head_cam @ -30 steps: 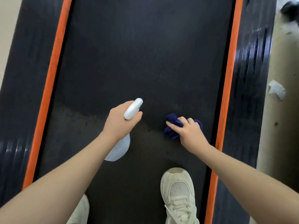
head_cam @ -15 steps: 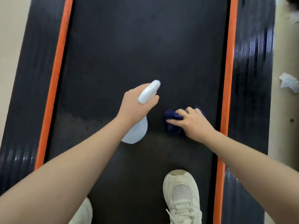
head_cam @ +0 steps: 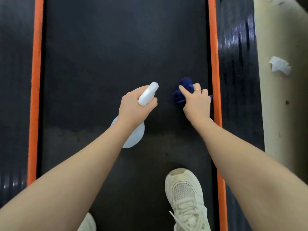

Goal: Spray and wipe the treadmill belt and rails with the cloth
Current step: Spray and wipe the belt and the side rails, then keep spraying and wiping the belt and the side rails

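The black treadmill belt runs up the middle between two orange strips. My left hand grips a white spray bottle by its neck, nozzle pointing up the belt, the round body hanging under my wrist. My right hand presses a bunched dark blue cloth onto the belt close to the right orange strip. The glossy black right rail lies just beyond it. The left orange strip and left rail are far from both hands.
My white sneaker stands on the belt at the lower right, and part of the other shoe shows at the bottom edge. A crumpled white paper lies on the beige floor right of the treadmill.
My right hand has slid the cloth rightwards toward the orange strip. My left hand still holds the bottle and has kept beside the cloth hand. The view has shifted slightly.
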`<act>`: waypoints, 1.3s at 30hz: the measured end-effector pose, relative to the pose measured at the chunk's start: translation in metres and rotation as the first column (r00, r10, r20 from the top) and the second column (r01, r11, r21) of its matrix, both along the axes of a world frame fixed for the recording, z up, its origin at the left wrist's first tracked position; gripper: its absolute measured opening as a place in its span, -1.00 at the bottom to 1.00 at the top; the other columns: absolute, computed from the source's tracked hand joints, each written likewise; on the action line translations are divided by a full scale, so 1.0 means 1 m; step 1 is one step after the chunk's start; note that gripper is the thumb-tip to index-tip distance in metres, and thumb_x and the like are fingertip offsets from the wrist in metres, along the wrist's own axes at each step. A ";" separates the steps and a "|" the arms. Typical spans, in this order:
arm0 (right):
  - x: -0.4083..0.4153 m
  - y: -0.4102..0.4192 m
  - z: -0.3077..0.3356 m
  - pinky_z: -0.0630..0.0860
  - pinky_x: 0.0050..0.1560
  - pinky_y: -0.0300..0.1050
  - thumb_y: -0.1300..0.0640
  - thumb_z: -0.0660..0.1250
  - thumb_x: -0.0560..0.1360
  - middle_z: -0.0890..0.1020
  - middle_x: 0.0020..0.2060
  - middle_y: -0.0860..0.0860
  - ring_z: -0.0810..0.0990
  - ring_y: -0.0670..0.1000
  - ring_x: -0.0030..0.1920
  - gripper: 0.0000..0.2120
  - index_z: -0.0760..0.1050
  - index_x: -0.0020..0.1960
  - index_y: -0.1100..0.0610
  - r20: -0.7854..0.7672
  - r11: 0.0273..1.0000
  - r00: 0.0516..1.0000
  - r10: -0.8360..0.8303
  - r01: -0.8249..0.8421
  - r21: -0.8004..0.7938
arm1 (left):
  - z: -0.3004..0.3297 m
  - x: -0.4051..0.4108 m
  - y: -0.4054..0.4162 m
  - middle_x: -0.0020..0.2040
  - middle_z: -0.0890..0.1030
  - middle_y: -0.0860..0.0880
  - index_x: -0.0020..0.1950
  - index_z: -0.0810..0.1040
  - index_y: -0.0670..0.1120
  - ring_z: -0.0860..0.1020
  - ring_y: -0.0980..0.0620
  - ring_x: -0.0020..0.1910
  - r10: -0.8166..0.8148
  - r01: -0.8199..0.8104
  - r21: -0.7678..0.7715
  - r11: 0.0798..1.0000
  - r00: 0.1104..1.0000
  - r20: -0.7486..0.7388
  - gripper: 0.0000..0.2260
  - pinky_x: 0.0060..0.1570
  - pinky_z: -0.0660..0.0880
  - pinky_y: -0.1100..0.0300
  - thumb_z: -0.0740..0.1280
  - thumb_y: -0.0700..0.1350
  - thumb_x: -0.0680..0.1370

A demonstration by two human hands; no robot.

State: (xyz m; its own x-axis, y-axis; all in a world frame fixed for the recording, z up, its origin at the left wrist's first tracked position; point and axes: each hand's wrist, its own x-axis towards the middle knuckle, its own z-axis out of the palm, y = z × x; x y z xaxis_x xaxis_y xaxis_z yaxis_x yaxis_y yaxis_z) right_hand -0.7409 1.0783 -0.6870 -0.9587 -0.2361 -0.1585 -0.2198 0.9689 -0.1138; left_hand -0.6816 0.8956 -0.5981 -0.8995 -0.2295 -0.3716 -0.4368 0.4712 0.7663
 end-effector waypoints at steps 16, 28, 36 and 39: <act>0.068 0.029 0.003 0.49 -0.21 0.05 0.23 0.41 0.38 0.46 0.10 0.26 0.50 0.27 -0.14 -0.44 0.41 0.36 0.07 0.145 0.992 0.987 0.068 -0.051 -0.118 | 0.008 0.009 -0.001 -0.14 0.58 0.03 -0.06 0.54 -0.07 0.53 0.04 -0.11 -0.060 0.060 0.001 0.998 0.998 0.001 -0.95 -0.14 0.41 0.24 0.33 -0.17 0.49; 0.066 0.036 -0.001 0.31 -0.48 -0.18 0.34 0.33 0.32 0.55 -0.07 0.21 0.46 0.16 -0.34 -0.49 0.51 0.27 0.17 -0.101 0.989 0.993 0.055 -0.041 0.142 | 0.007 -0.004 0.004 -0.14 0.59 -0.02 -0.10 0.56 -0.08 0.54 0.02 -0.13 -0.026 0.027 -0.010 1.000 0.996 0.080 -0.97 -0.12 0.44 0.15 0.33 -0.16 0.49; 0.014 0.009 0.003 0.32 -0.35 -0.10 0.36 0.27 0.44 0.47 0.12 0.24 0.49 0.18 -0.15 -0.45 0.29 0.42 0.23 -0.038 0.970 0.983 -0.177 0.181 0.164 | 0.003 -0.005 0.015 -0.13 0.60 0.16 -0.16 0.50 0.18 0.57 0.03 -0.03 -0.035 0.038 -0.034 0.999 0.995 0.092 -0.90 0.05 0.50 -0.08 0.24 0.05 0.35; 0.025 0.013 0.008 0.36 -0.35 -0.10 0.36 0.31 0.43 0.46 0.13 0.26 0.51 0.18 -0.14 -0.44 0.29 0.42 0.26 0.007 0.970 0.979 -0.206 0.203 0.136 | 0.004 -0.003 0.014 -0.14 0.60 0.09 -0.14 0.51 0.10 0.57 0.00 -0.06 -0.038 0.040 -0.022 0.999 0.996 0.083 -0.89 0.02 0.51 -0.09 0.24 0.02 0.37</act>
